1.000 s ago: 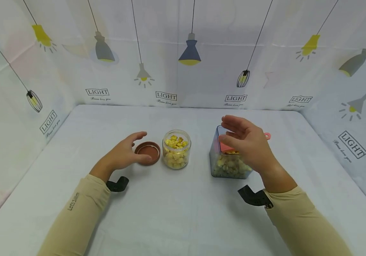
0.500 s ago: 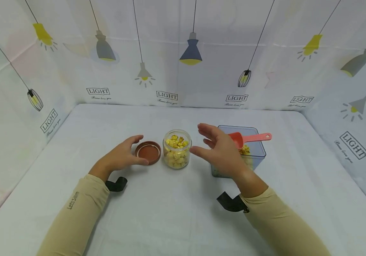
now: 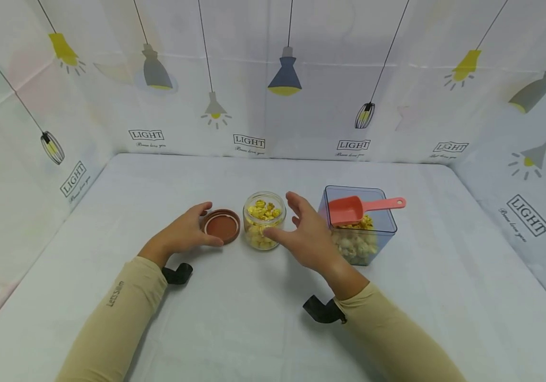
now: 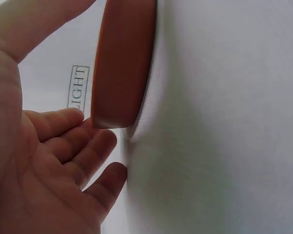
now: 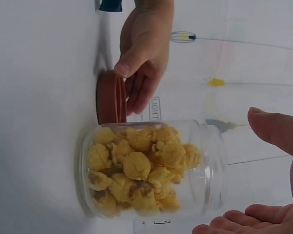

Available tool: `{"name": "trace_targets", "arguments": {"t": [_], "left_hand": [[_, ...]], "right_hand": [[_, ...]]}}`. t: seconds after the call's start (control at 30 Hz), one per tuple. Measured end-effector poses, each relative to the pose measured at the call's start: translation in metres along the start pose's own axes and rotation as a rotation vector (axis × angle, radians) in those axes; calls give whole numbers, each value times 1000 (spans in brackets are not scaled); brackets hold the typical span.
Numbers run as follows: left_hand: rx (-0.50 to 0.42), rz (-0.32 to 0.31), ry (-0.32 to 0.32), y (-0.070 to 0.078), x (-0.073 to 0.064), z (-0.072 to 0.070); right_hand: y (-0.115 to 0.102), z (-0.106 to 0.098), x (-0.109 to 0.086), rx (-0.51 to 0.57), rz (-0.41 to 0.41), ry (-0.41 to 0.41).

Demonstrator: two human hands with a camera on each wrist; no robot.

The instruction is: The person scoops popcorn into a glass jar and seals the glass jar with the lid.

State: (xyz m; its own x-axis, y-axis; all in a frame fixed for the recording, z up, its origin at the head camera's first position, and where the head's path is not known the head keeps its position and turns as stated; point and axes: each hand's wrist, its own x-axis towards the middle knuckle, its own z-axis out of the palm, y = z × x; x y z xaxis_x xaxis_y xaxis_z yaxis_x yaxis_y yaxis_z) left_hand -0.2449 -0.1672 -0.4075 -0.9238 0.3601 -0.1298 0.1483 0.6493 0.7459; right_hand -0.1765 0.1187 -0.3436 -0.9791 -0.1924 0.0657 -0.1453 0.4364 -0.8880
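Note:
A clear glass jar [image 3: 253, 237], lidless and filled with popcorn [image 5: 136, 165], stands upright mid-table. To its left lies a brown screw lid [image 3: 222, 228], inner side up. My left hand [image 3: 182, 234] is at the lid's left side, thumb and fingers spread around its edge without a grip. In the left wrist view the fingertips [image 4: 107, 139] come right up to the lid's wall. My right hand [image 3: 308, 239] is beside the jar's right side with thumb and fingers parted; its thumb overlaps the jar's front in the head view. Neither hand holds anything.
Right of the right hand stands a bluish clear square container [image 3: 387, 223] with popcorn in it. A pink scoop [image 3: 346, 210] lies across its top, handle pointing right. A white cloth [image 3: 234, 318] covers the table, and a lamp-printed curtain [image 3: 182, 111] hangs behind.
My right hand has moved left from over the square container to the jar, uncovering the pink scoop. My left hand has stayed by the lid almost unmoved.

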Motion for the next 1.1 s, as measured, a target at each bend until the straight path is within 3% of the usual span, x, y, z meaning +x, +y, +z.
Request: {"name": "trace_targets", "arguments": {"t": [0.17, 0.4, 0.73, 0.9, 1.1], "left_hand": [[16, 17, 6, -1, 4, 3], [73, -15, -25, 3, 10, 8], [121, -16, -24, 8, 6, 6], [89, 21, 7, 16, 0, 0], [59, 109, 54, 34, -6, -10]], "right_hand": [[10, 6, 6, 13, -1, -6], [19, 10, 12, 18, 18, 1], [25, 15, 19, -10, 55, 14], [25, 16, 20, -10, 54, 24], [25, 16, 20, -13, 47, 26]]}}
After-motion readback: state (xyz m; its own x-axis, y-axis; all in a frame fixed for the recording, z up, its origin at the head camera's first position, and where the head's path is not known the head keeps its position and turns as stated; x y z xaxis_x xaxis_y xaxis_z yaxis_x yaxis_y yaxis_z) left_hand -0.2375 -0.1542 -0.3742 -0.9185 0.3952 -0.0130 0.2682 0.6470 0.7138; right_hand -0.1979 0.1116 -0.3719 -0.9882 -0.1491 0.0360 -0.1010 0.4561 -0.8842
